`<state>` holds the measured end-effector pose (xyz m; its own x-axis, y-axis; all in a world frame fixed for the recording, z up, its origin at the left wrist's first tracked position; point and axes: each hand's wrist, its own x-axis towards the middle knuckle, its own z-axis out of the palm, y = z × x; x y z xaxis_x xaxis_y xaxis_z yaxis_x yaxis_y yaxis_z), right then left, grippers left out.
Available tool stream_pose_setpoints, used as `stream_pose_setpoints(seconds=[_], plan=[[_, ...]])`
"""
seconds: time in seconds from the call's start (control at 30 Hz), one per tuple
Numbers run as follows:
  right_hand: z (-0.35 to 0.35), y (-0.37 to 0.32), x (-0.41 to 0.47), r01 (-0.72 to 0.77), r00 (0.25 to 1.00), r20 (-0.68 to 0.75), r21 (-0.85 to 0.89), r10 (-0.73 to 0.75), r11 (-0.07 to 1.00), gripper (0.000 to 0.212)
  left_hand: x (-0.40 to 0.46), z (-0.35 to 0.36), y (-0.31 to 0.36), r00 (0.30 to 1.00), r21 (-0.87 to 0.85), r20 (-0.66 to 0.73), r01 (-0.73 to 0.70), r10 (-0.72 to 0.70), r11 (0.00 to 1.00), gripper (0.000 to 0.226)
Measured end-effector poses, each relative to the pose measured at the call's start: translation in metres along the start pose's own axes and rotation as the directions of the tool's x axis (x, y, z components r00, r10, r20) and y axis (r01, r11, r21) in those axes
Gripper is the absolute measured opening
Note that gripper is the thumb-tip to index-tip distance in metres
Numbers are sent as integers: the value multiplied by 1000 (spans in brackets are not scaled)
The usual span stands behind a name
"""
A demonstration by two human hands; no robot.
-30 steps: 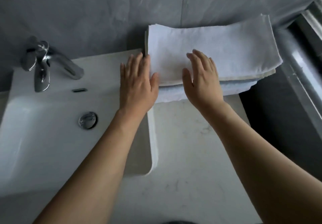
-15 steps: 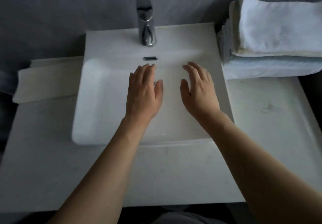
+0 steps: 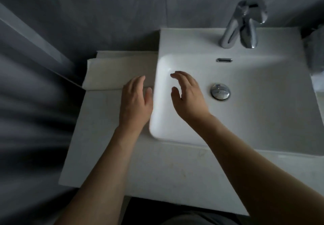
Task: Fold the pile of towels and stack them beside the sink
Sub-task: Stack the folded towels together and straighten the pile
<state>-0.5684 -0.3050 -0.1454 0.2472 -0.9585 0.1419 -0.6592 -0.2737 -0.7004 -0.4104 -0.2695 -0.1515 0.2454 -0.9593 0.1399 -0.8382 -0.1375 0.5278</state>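
A pale cream towel [image 3: 114, 72] lies flat on the counter left of the white sink [image 3: 245, 116], its right end hidden behind the sink's wall. My left hand [image 3: 135, 102] hovers over the counter at the towel's near right corner, fingers relaxed, holding nothing. Above the left part of the basin is my right hand [image 3: 187, 95], its fingers loosely bent and empty. Only a blurred grey sliver of the folded towel stack [image 3: 315, 51] shows at the far right edge.
A chrome tap [image 3: 245, 23] stands at the back of the sink, with a chrome drain plug [image 3: 220, 91] in the basin. The pale counter [image 3: 108, 154] runs along the front and left. Grey wall tiles rise behind; the floor left of the counter is dark.
Both hands left the folded stack on the right and travelled left across the sink. The view swung left with them, bringing the cream towel close and pushing the stack to the frame's edge.
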Motion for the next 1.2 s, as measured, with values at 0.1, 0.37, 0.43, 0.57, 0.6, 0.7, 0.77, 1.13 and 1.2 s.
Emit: stream_pose_setpoints(seconds=[0.1,0.37,0.43,0.57,0.6,0.7,0.77,1.13,1.2], plan=[[41,-30,17,29,999,23,5,-29,1000,38,22,-19,-54,992,-43,-16,127,-127,991,47],[145,-71,98,-334,931,170,42,323,942,53,111,-39,-196,872,-33,110,482,-477,875,53],[163,-61,123,-496,855,165,-18,492,868,58,131,-38,-219,817,-49,139,570,-560,820,52],[192,-36,163,-706,693,122,-87,711,703,62,163,-26,-254,772,-17,219,615,-597,789,55],[198,-29,171,-742,657,99,-95,747,664,64,170,-23,-261,765,-16,227,622,-603,783,57],[220,-12,191,-821,554,58,-126,831,556,80,197,-13,-282,707,-41,265,687,-655,725,73],[235,-4,201,-846,510,33,-157,859,509,89,214,-5,-293,669,-31,308,717,-676,696,80],[253,-4,208,-729,659,-99,-330,746,600,55,226,12,-281,862,-66,136,500,-489,863,32],[250,-16,201,-694,701,-62,-287,711,660,47,221,6,-268,899,-109,164,426,-407,898,31]])
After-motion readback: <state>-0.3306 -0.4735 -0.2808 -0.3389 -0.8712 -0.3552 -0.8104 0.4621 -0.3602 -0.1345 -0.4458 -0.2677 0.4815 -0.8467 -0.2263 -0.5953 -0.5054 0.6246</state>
